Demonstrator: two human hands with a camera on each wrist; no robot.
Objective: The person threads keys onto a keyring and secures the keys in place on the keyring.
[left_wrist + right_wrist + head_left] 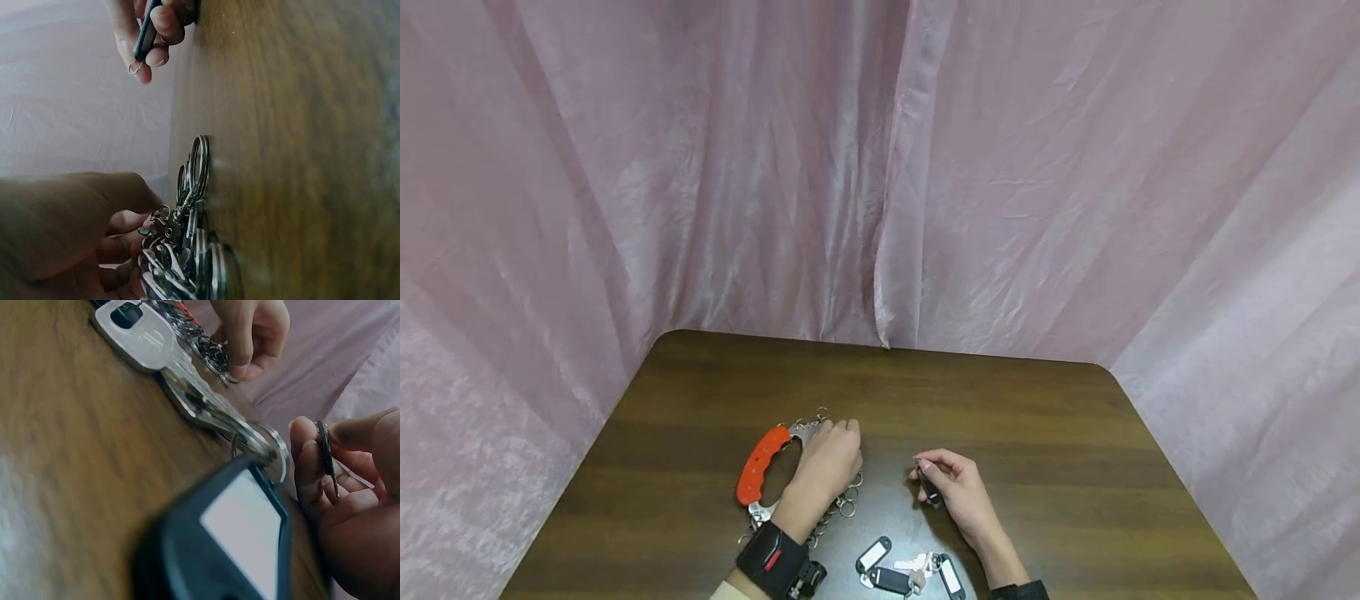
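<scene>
A key ring holder with an orange grip point(762, 467) and many metal split rings lies at the left of the table. My left hand point(831, 458) is over its far right side. In the left wrist view, the thumb and fingers pinch a small metal clasp point(164, 228) beside the bunched split rings point(199, 159). To the right, my right hand point(958, 492) holds a black key tag point(929, 487) between thumb and fingers, just above the table. A small wire ring point(134, 67) sticks out at the tag's end in the left wrist view.
Near the front edge lie several keys point(917, 567) with black tags point(874, 554) bearing white labels. They are close below my right forearm. Pink curtains point(880, 167) hang behind the brown wooden table point(1037, 417).
</scene>
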